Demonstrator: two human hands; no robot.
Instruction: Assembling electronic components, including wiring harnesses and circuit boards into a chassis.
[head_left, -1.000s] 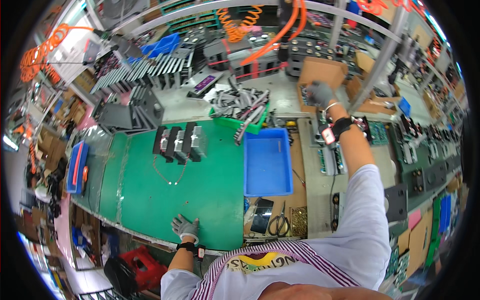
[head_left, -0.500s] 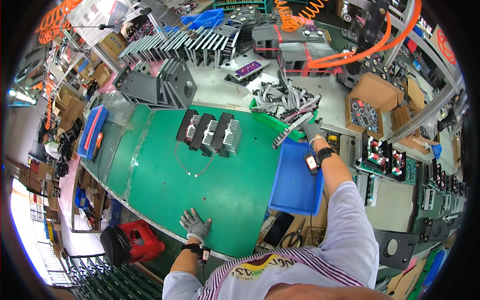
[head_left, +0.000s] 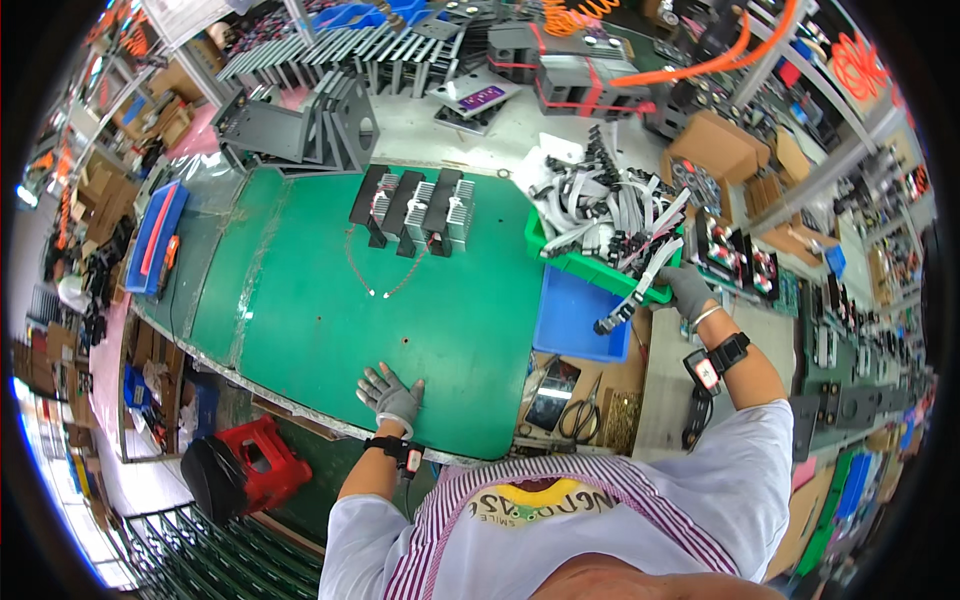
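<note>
My left hand [head_left: 392, 398], in a grey glove with bare fingertips, lies with its fingers spread on the green mat [head_left: 300, 340] near the front edge. My gloved right hand [head_left: 687, 292] grips the right end of a green bin [head_left: 592, 268]. Grey ribbon cables [head_left: 600, 215] with black connectors are heaped in this bin, and a few hang over its rim. Part of the bin sits over a blue tray [head_left: 580, 322]. Three heat sinks [head_left: 458, 212] with black plates stand in a row at the back of the mat, and thin wires trail from them.
A phone [head_left: 553, 392] and scissors [head_left: 580, 420] lie below the blue tray. Grey metal panels [head_left: 300, 130] stand behind the mat. At the right are an open cardboard box [head_left: 715, 150] and circuit boards. A red and black stool [head_left: 260, 465] is at the lower left.
The green bin with its cables has shifted right and nearer, over the far part of the blue tray, my right hand moving right with it. My left hand stays flat on the mat.
</note>
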